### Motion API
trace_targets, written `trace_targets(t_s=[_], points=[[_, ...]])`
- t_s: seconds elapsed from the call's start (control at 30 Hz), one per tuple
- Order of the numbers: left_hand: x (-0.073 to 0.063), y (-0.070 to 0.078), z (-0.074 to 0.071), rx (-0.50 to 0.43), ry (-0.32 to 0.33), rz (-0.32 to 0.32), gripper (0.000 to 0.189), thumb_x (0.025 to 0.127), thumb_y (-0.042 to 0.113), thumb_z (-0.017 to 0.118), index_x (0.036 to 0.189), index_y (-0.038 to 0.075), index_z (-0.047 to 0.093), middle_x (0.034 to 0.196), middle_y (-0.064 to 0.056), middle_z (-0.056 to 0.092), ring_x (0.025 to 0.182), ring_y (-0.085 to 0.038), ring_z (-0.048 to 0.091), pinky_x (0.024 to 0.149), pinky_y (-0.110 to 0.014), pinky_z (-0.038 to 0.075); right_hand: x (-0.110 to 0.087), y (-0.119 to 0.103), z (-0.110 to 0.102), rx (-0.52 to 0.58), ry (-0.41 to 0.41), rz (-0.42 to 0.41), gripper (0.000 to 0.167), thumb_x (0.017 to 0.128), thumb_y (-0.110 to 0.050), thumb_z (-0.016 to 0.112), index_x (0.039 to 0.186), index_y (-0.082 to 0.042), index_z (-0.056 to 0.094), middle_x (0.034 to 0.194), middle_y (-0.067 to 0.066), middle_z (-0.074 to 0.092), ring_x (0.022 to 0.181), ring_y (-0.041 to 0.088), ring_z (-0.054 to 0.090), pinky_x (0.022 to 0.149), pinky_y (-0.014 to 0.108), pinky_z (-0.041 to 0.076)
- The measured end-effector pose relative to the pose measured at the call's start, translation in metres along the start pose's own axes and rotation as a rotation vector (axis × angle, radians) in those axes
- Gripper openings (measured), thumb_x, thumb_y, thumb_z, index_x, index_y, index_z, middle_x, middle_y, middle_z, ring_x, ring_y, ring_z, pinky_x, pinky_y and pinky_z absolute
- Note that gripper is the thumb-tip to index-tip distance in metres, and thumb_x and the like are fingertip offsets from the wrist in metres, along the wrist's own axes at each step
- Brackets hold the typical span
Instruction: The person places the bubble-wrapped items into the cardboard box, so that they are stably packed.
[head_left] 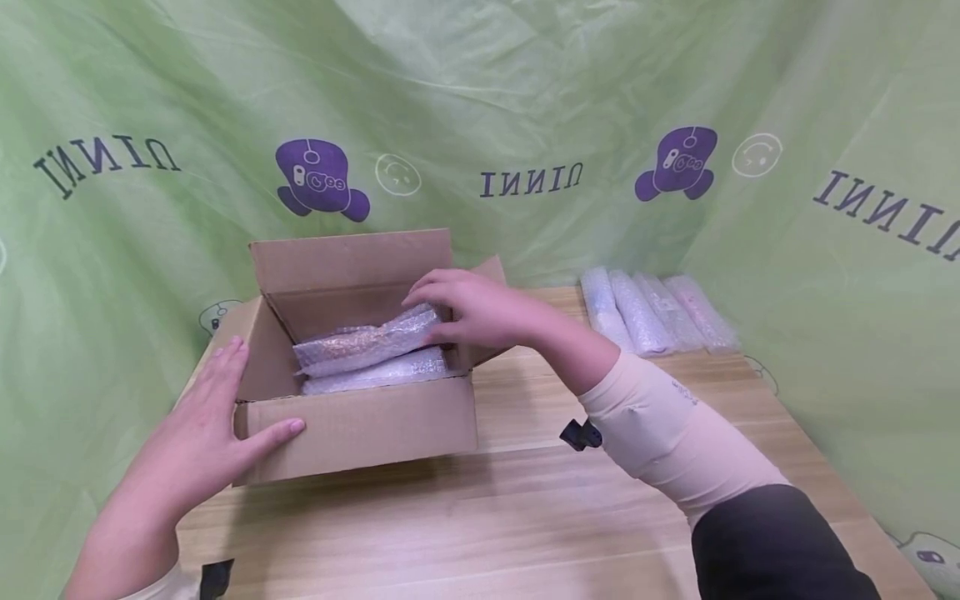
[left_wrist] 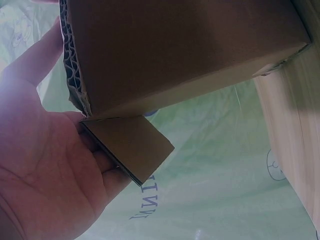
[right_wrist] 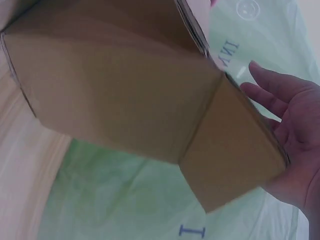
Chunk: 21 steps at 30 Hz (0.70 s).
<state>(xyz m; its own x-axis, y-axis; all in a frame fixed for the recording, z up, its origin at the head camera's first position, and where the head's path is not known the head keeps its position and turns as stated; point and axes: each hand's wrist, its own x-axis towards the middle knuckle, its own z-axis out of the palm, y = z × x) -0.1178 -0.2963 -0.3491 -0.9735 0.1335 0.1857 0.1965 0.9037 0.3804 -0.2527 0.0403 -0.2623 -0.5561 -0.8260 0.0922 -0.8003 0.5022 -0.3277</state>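
A cardboard box stands with its flaps up on the wooden table. Inside lie two bubble-wrapped packages, the upper package slanting across the lower package. My left hand is spread at the box's near left corner, thumb along the front wall and fingers on the left flap. In the left wrist view, its fingers pass behind a small flap. My right hand hovers at the upper package's right end, fingers above and thumb lower, overlapping it. The right wrist view shows loose fingers beyond a flap, with nothing visible in them.
Several more bubble-wrapped packages lie side by side at the table's back right. A green printed cloth hangs behind and around the table. The box's open right flap sticks out under the right wrist.
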Motion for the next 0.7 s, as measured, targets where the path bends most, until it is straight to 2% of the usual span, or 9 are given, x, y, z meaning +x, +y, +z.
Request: trace_targets(t_s=[0.2,0.43,0.7], points=[[0.0,0.0,0.0,0.003,-0.008,-0.004,0.114,0.084,0.061,0.067,0.158,0.013,-0.005,0.166,-0.008,-0.005,0.152,-0.035,-0.004,0.121,-0.057,0.0,-0.012,0.011,-0.016,0.032,0.071,0.106,0.052,0.094,-0.029,0.067,0.143,-0.017,0.052,0.144,-0.001,0.05,0.135,0.015,0.044,0.115,0.037,0.034],[0.001,0.001,0.0,-0.001,-0.007,-0.005,0.114,0.084,0.06,0.067,0.158,0.013,-0.005,0.166,-0.009,-0.005,0.152,-0.035,-0.004,0.121,-0.058,0.001,-0.028,0.029,-0.031,0.145,0.177,0.159,0.061,0.094,-0.03,0.067,0.149,-0.017,0.042,0.147,0.002,0.047,0.131,0.02,0.048,0.108,0.037,0.044],[0.002,0.0,0.0,-0.01,-0.001,0.007,0.114,0.085,0.059,0.068,0.158,0.012,-0.004,0.166,-0.01,-0.006,0.152,-0.035,-0.005,0.121,-0.058,0.0,-0.045,0.051,-0.04,0.104,0.315,0.193,0.066,0.095,-0.037,0.064,0.152,-0.017,0.037,0.148,0.006,0.047,0.132,0.02,0.047,0.11,0.04,0.042]])
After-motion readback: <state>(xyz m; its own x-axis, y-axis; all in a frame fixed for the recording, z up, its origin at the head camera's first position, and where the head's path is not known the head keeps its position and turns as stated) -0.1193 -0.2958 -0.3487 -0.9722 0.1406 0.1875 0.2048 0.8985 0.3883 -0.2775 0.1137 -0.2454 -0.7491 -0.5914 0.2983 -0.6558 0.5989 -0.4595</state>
